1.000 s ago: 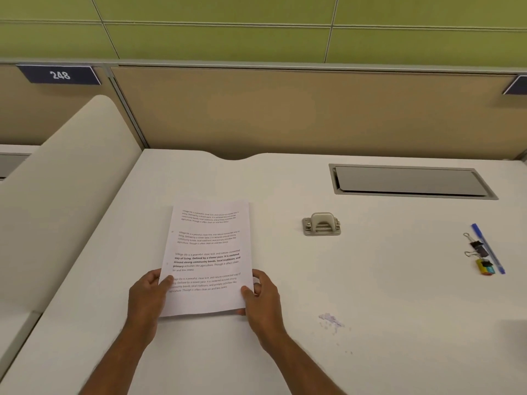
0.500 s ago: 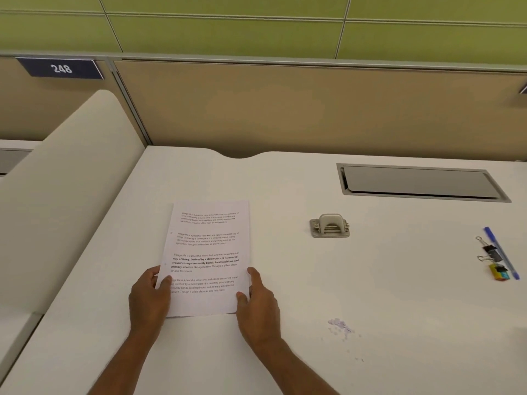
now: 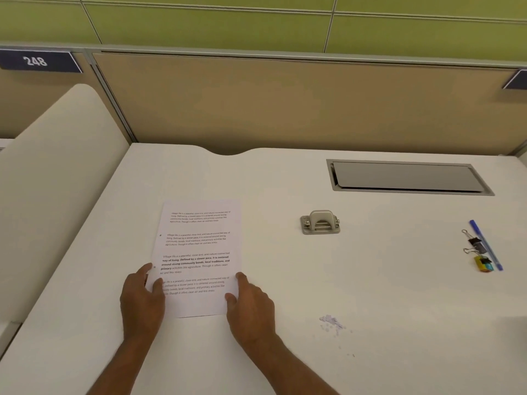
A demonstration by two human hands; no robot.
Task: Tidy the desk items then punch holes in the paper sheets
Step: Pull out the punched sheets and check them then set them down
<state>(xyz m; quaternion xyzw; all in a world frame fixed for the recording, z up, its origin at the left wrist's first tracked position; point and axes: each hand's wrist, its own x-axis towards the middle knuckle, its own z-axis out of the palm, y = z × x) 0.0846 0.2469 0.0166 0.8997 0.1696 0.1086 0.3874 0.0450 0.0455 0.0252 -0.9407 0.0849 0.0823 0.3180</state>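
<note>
Nearest, the paper sheets (image 3: 199, 246) are laid flat on the desk (image 3: 285, 280), flanked at the near corners by left hand (image 3: 141, 297) & right hand (image 3: 251, 303), fingers relaxed, pressed to the edges, nothing gripped. Edges should be squared flush, esp. the side to be punched, so holes are aligned thru every sheet. Farther back-right, well apart, the hole punch (image 3: 320, 222) is seen untouched.

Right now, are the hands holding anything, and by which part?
The paper sheets, flat on the desk, not lifted: the left hand touches the left edge and the right hand the right edge, both near the bottom corners.
</note>
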